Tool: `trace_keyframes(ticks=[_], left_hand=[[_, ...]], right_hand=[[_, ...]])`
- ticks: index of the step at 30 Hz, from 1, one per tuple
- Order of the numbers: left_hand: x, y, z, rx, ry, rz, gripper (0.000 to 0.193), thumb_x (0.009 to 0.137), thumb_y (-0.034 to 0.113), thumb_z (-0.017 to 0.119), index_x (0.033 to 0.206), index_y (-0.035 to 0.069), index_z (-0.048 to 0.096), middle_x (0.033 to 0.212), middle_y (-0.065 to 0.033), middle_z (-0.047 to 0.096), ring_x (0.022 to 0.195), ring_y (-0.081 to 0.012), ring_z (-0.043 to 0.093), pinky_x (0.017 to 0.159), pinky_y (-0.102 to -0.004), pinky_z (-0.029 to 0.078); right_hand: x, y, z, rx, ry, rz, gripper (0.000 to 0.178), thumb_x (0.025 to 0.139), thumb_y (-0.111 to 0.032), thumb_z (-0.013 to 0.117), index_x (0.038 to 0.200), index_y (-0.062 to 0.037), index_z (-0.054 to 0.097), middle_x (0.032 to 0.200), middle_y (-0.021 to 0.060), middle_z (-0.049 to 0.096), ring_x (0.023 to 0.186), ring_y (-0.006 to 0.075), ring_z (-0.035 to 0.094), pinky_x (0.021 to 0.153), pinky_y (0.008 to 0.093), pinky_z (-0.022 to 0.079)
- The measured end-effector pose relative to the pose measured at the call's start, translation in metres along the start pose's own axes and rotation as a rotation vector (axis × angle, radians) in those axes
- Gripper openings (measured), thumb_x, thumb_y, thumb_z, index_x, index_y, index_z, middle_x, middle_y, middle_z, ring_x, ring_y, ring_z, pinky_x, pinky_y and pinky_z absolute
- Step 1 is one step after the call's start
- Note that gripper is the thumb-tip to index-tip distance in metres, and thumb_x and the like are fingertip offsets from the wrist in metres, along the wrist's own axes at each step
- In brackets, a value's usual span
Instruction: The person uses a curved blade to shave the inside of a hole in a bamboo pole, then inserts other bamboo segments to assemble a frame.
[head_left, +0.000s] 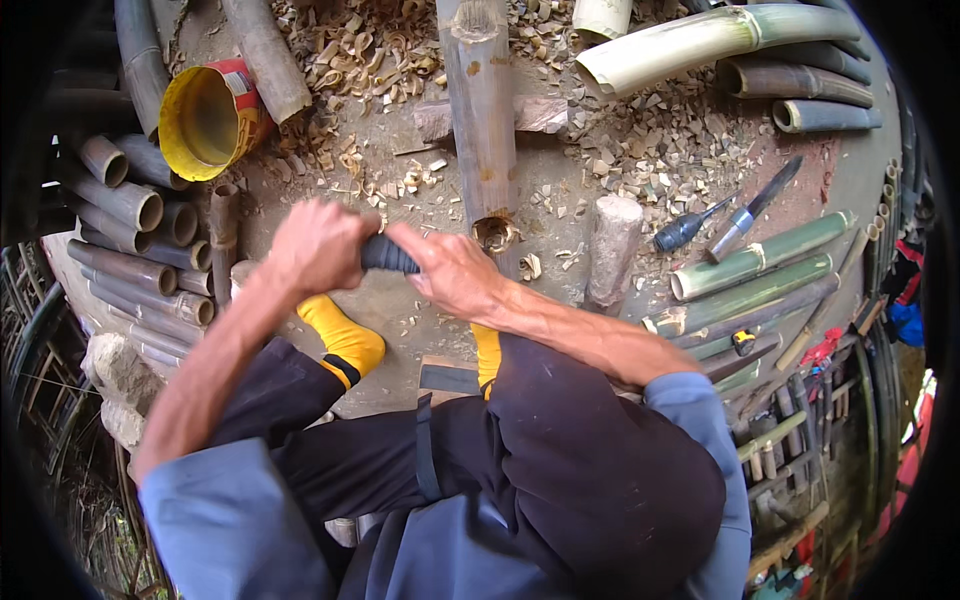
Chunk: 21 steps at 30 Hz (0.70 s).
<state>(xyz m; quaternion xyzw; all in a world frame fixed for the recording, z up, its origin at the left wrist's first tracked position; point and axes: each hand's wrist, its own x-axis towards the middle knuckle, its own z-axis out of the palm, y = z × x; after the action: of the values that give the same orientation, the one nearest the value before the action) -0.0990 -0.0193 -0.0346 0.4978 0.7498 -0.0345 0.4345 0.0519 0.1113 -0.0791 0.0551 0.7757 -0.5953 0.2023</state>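
Note:
My left hand (322, 242) and my right hand (455, 270) are both closed round a short dark, ribbed, cylindrical handle (388, 254), one at each end. Whatever else belongs to it is hidden by my fingers. Just beyond my right hand lies a thick brown bamboo pole (482, 130), its near end showing a rough cut opening. A wooden block (540, 114) lies crosswise under the pole. My yellow-socked feet (345, 340) rest on the ground below my hands.
Bamboo shavings (370, 60) cover the far ground. A yellow-rimmed can (205, 125) stands left among stacked bamboo pieces (125, 205). To the right are a short log (613, 250), a dark-handled pointed tool (682, 232), a knife (765, 200), green bamboo lengths (765, 255) and a tape measure (743, 342).

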Motion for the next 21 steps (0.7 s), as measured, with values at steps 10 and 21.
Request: trace_keyframes(ticks=[10, 21], left_hand=[[-0.006, 0.001, -0.014, 0.083, 0.148, 0.117, 0.015, 0.064, 0.009, 0.061, 0.078, 0.007, 0.059, 0.068, -0.0111, 0.063, 0.062, -0.0303, 0.064, 0.057, -0.0408, 0.052], [-0.038, 0.164, 0.135, -0.870, 0.217, -0.685, 0.049, 0.063, 0.019, 0.075, 0.107, 0.005, 0.060, 0.068, -0.0199, 0.064, 0.065, -0.0383, 0.065, 0.060, -0.0456, 0.052]], right_hand=[[-0.003, -0.002, 0.013, -0.059, 0.112, -0.091, 0.046, 0.071, -0.003, 0.061, 0.114, -0.0125, 0.048, 0.068, 0.0165, 0.059, 0.062, 0.0372, 0.061, 0.052, 0.0452, 0.048], [-0.032, 0.025, -0.022, -0.611, -0.712, -0.459, 0.012, 0.080, -0.016, 0.054, 0.088, -0.0132, 0.063, 0.073, 0.0085, 0.066, 0.071, 0.0279, 0.068, 0.057, 0.0405, 0.054]])
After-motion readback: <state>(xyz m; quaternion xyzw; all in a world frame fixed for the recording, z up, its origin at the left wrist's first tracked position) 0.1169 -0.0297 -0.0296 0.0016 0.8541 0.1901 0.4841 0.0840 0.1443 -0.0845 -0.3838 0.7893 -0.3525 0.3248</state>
